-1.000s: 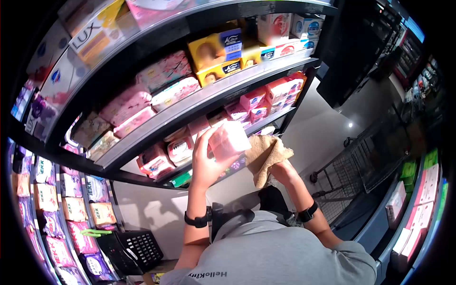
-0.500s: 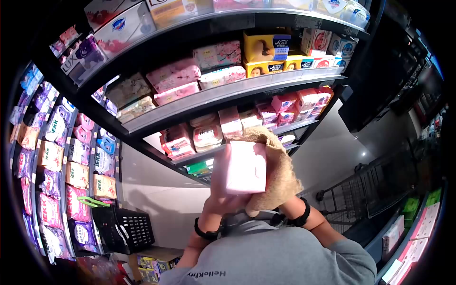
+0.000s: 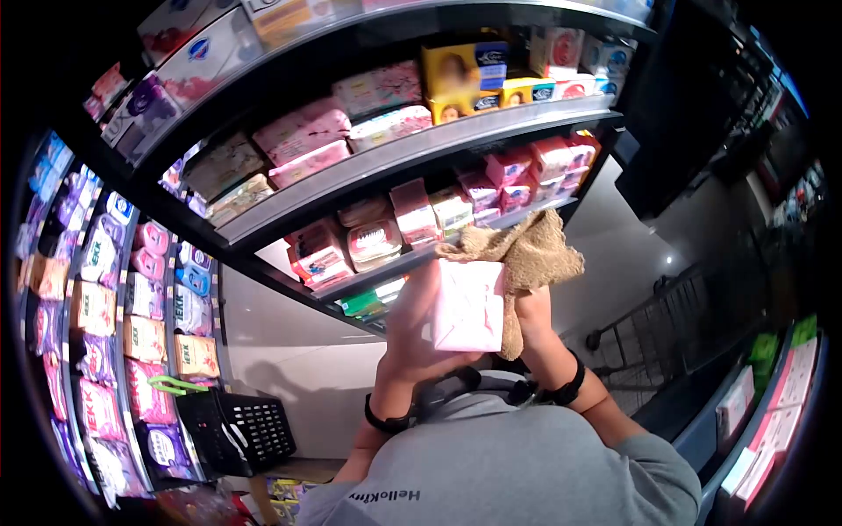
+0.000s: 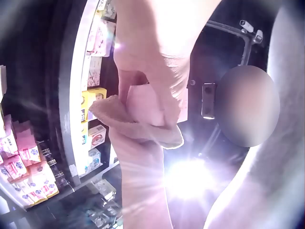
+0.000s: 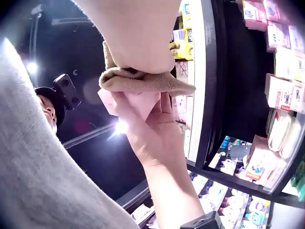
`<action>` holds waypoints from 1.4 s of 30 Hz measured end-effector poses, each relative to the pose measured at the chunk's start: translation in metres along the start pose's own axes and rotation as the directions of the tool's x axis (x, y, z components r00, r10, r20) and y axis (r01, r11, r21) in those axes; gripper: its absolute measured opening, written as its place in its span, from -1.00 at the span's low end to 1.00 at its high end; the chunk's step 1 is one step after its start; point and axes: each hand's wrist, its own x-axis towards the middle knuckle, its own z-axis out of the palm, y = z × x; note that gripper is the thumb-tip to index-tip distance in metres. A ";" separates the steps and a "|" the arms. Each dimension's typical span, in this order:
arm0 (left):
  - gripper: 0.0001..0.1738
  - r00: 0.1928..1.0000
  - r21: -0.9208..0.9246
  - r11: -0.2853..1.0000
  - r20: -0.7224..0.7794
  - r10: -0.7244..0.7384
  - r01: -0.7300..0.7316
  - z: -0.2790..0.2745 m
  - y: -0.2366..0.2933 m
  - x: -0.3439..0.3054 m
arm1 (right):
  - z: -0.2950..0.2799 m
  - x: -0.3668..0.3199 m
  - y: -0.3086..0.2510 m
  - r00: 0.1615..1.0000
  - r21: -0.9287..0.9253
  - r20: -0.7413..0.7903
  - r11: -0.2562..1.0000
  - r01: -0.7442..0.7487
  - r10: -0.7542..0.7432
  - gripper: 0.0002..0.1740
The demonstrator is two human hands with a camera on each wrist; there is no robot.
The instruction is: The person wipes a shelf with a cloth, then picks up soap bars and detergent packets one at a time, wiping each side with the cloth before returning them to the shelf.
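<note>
My left hand grips a pink wrapped pack in front of my chest, its folded end facing up at the head camera. In the left wrist view, the thumb and fingers lie on either side of the pack. My right hand holds a tan terry cloth bunched along the pack's far and right sides. Seen from the right wrist, the cloth lies against the pack; most of the right hand's fingers are hidden behind it.
Ahead stand dark shelves with a pale front edge, stocked with boxed and wrapped packs. Bagged goods fill a rack at left, near a black basket. A wire cart is at right, beside another stocked shelf.
The pack has come lower and closer to my chest, its end turned upward. The cloth, apart to its right a second ago, came round the pack's right side and now bunches toward its far right corner.
</note>
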 end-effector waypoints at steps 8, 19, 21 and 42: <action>-0.03 0.997 0.187 0.982 -0.078 0.015 0.000 0.005 0.008 0.007 | -0.014 0.012 -0.010 0.597 -0.588 0.647 0.188 0.787 -0.474 -0.29; -0.29 0.987 0.163 0.984 -0.131 0.094 -0.072 -0.001 0.008 0.003 | 0.013 0.000 -0.030 0.911 0.025 0.399 0.994 0.104 -0.105 -0.27; -0.32 0.991 0.164 0.986 -0.122 0.047 -0.027 -0.001 0.007 0.002 | 0.016 0.001 -0.027 0.943 -0.064 0.287 0.979 0.192 -0.166 -0.48; 0.12 0.923 -0.618 0.730 -0.016 -0.383 0.292 0.013 0.007 -0.003 | 0.004 0.003 0.002 0.953 -0.027 0.182 0.968 0.250 -0.241 -0.55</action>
